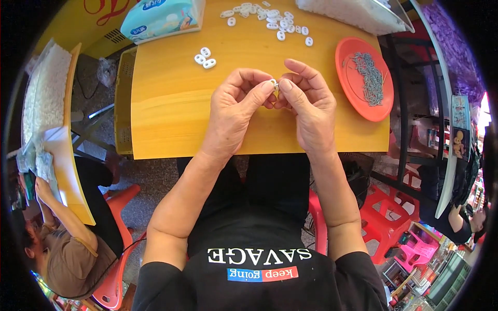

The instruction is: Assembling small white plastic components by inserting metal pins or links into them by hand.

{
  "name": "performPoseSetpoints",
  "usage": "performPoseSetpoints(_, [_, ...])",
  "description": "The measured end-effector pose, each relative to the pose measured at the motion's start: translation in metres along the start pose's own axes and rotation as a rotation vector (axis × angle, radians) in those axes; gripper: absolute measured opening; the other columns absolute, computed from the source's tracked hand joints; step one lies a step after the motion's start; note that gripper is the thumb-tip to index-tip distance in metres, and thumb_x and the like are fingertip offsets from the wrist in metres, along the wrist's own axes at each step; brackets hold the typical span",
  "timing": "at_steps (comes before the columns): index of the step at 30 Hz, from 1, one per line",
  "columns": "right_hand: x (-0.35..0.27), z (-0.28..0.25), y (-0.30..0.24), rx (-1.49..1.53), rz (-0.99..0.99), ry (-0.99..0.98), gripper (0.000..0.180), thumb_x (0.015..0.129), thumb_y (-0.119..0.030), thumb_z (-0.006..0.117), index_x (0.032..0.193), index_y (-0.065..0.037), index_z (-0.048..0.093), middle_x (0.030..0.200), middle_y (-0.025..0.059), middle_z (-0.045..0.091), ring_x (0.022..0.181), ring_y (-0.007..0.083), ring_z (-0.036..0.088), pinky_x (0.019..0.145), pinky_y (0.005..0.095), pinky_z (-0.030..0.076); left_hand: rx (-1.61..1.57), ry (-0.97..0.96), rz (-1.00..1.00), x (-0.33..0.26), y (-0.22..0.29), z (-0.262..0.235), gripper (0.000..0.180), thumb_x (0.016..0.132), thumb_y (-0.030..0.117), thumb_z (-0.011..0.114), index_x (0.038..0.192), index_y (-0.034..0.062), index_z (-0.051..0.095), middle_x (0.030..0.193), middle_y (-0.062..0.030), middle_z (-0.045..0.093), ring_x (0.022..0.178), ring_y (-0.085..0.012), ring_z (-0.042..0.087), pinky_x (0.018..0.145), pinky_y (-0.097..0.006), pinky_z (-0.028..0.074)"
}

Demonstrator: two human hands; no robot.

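My left hand (233, 106) and my right hand (311, 103) meet above the near middle of the yellow table (171, 114). Between the fingertips shows a small white plastic piece (274, 83), mostly covered. My left thumb and forefinger pinch it. The right thumb and forefinger are pressed together at its other side; whatever they grip is hidden. Beyond my hands lies a loose scatter of white oval pieces with two holes (283, 24). A few more ovals (205, 53) sit to the left. Right of my right hand, a red plate (348, 85) holds a heap of thin grey-blue pieces (369, 78).
A tissue pack (163, 20) stands at the far left of the table. At the far right is a tray of whitish pieces (358, 15). A person (72, 243) works at another table on the left. Red stools (386, 217) stand at the right.
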State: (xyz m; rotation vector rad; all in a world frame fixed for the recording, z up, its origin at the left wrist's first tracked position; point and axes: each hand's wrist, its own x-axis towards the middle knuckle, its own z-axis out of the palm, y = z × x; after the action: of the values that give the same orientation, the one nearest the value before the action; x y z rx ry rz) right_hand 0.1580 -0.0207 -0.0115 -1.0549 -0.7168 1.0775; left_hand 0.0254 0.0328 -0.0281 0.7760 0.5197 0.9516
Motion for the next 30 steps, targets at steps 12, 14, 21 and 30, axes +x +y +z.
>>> performPoseSetpoints(12, [0.0012,0.0017,-0.0001,-0.152,-0.123,0.009,0.033,0.093,-0.002,0.063,0.125,0.001,0.056,0.096,0.0049,0.060,0.080,0.0098,0.058,0.071,0.0231,0.051,0.096,0.050,0.034,-0.0008,-0.0004,0.0031,0.014,0.093,0.008,0.066,0.102,0.0001,0.060,0.090,-0.0051,0.064,0.078,-0.0109,0.060,0.074,-0.025,0.052])
performPoseSetpoints(14, [0.0021,-0.0003,0.0022,-0.153,-0.121,-0.002,0.033,0.093,-0.002,0.062,0.125,0.001,0.056,0.096,0.0048,0.060,0.081,0.0097,0.058,0.071,0.0232,0.051,0.097,0.036,0.029,-0.0005,-0.0005,0.0039,0.013,0.093,0.008,0.066,0.102,0.0000,0.060,0.090,-0.0050,0.064,0.078,-0.0109,0.060,0.075,-0.025,0.052])
performPoseSetpoints(21, [0.0010,-0.0001,0.0030,-0.157,-0.124,-0.013,0.030,0.094,-0.003,0.061,0.122,0.003,0.056,0.095,0.0038,0.059,0.085,0.0084,0.058,0.073,0.0220,0.051,0.104,0.051,0.040,-0.0022,-0.0009,0.0046,0.012,0.093,0.008,0.065,0.102,0.0001,0.060,0.090,-0.0047,0.064,0.079,-0.0107,0.061,0.074,-0.025,0.051])
performPoseSetpoints(30, [0.0017,-0.0001,0.0031,-0.161,-0.123,-0.027,0.030,0.094,-0.001,0.060,0.123,0.004,0.055,0.095,0.0044,0.059,0.084,0.0088,0.058,0.071,0.0241,0.053,0.115,0.056,0.034,-0.0023,-0.0001,0.0050,0.012,0.093,0.006,0.065,0.102,-0.0002,0.060,0.091,-0.0047,0.064,0.080,-0.0104,0.061,0.075,-0.024,0.052])
